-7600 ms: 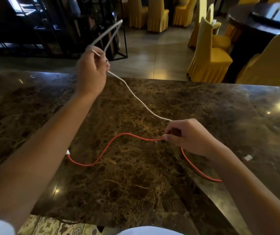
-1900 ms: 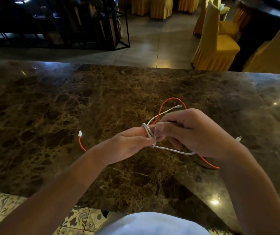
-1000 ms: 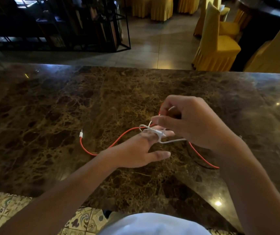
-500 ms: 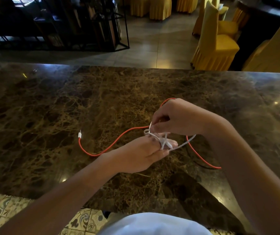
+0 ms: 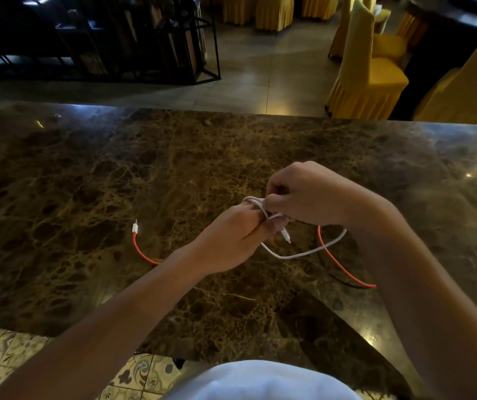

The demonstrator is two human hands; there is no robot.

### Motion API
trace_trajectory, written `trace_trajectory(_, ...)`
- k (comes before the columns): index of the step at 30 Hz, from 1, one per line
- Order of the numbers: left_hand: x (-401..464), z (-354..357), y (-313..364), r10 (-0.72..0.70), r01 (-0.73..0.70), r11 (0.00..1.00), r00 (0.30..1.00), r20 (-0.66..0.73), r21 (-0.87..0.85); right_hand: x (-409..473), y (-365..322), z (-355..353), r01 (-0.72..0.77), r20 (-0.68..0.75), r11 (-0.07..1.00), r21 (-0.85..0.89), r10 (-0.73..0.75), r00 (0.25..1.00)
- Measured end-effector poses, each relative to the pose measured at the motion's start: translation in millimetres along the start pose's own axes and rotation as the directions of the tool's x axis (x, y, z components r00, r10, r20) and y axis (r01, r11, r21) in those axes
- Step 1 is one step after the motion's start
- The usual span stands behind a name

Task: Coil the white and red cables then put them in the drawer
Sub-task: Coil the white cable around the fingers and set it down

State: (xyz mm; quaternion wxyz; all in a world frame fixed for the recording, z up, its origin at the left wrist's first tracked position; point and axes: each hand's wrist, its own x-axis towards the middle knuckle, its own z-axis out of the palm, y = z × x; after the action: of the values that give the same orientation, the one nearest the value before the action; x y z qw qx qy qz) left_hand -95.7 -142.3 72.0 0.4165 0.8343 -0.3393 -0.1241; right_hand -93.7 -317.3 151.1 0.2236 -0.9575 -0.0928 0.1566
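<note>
The white cable point(image 5: 303, 254) is wound in loops around the fingers of my left hand point(image 5: 233, 239), which holds the coil just above the counter. My right hand point(image 5: 306, 194) pinches the white cable at the top of the coil. A slack white loop hangs below both hands, and a white plug end dangles under my left fingers. The red cable point(image 5: 344, 268) lies on the marble counter point(image 5: 87, 197), running under my hands; its white-tipped end point(image 5: 135, 227) points up at the left. No drawer is in view.
The dark marble counter stretches wide to left and right. Beyond its far edge are a tiled floor, yellow-covered chairs point(image 5: 367, 67) at the back right and a black metal rack point(image 5: 145, 39) at the back left. Patterned floor tiles point(image 5: 6, 356) show at the near left.
The white cable, first stretched between raised hands, is now wrapped around my left fingers. In the last half second my right hand brought another turn over the coil and the slack loop dropped lower.
</note>
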Motion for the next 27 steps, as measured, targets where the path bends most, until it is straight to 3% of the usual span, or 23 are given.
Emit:
trace_trajectory(9, -1, 0, -2, -0.052, 0.048, 0.997, 0.997, 0.055, 0.064, -6, -2, 0, 0.002, 0.126, 1.0, 0.01, -0.003, 0.992)
trace_trajectory(13, -8, -4, -11, -0.137, 0.134, 0.991, 0.971, 0.196, 0.028, -17, -8, -7, 0.103, 0.135, 0.955, -0.278, -0.068, 0.989)
trace_trajectory(15, -11, -9, -10, -0.118, 0.133, 0.99, 0.958, 0.262, -0.04, -21, -7, -19, 0.17, 0.146, 0.948, -0.268, -0.135, 0.98)
trace_trajectory(19, -21, -16, 8, 0.059, 0.007, 0.973, 0.959, 0.278, -0.232, -20, 11, -39, 0.323, 0.169, 0.937, 0.135, -0.343, 0.924)
trace_trajectory(23, -27, -24, 24, 0.225, -0.075, 0.921, 0.904, 0.363, -0.383, -2, 39, -33, 0.379, 0.06, 0.777, 0.502, -0.469, 0.881)
trace_trajectory(27, -30, -39, 37, 0.358, -0.147, 0.842, 0.872, 0.334, -0.518, 16, 60, 5, 0.256, 0.041, 0.572, 0.78, -0.454, 0.89)
